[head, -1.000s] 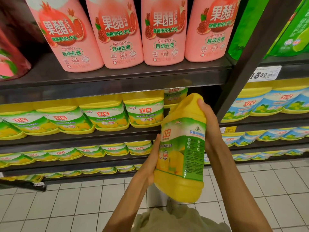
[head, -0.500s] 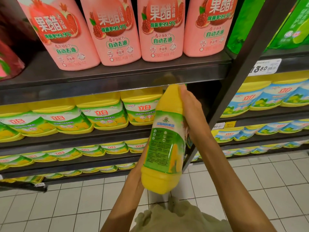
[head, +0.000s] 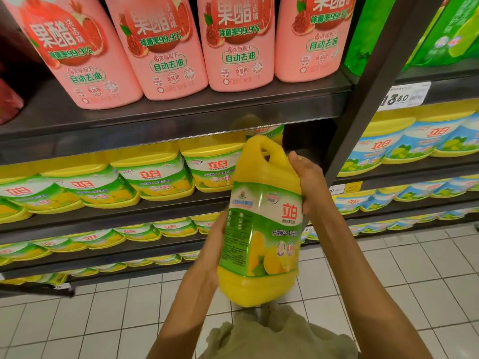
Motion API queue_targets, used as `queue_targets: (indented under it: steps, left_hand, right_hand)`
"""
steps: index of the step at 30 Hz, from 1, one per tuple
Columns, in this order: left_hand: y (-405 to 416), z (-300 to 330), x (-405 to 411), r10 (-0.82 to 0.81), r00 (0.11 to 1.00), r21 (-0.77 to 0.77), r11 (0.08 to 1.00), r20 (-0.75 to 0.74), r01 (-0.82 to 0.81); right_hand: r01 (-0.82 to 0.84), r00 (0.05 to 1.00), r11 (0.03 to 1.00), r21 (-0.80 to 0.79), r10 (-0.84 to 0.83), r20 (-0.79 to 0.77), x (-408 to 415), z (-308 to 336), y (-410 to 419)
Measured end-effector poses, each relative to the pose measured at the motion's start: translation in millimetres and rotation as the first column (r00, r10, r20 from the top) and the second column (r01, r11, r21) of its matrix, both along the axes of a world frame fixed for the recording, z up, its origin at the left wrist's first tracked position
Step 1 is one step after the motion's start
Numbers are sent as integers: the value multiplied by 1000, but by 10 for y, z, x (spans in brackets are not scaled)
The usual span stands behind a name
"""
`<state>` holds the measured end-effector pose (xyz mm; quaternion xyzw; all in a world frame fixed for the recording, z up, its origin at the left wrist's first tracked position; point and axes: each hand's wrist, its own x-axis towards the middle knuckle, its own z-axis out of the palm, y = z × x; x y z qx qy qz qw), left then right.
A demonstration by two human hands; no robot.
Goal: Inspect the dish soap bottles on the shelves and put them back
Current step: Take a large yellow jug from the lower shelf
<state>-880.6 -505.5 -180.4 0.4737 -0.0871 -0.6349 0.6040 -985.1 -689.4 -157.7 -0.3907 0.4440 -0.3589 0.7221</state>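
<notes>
A dark metal upright (head: 373, 94) is running slantwise between the two shelving bays, and a white price tag (head: 404, 95) reading partly "80" is sitting on the shelf edge just right of it, with smaller white and yellow tags (head: 346, 188) showing on the edge of the shelf below. Pale square floor tiles (head: 404, 270) with dark grout lines are spreading out under the shelves. At the bottom edge, a fold of olive-beige fabric (head: 280, 338), the person's clothing, is filling the lower middle of the view.
</notes>
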Motion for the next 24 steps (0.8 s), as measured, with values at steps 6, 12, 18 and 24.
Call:
queue_targets:
  steps: [6,12,18,24]
  left_hand:
    - [-231,128,60,-158,963,57,987,219,149]
    - [-225,72,99,-69,996,-40,997,56,71]
    - [-261,23,-51,-79,957,-174,984,-280,30]
    - [-274,72,135,-102,986,-39,994,-131,97]
  right_hand:
    - [41,985,998,-45,-48,-163,20,-7,-27]
    - [-116,988,993,-39,111,-105,-42,12,-119]
    - [-417,903,892,177,384,192,-170,-142,74]
    - [-347,938,920,185,334,98,-144,-119,-6]
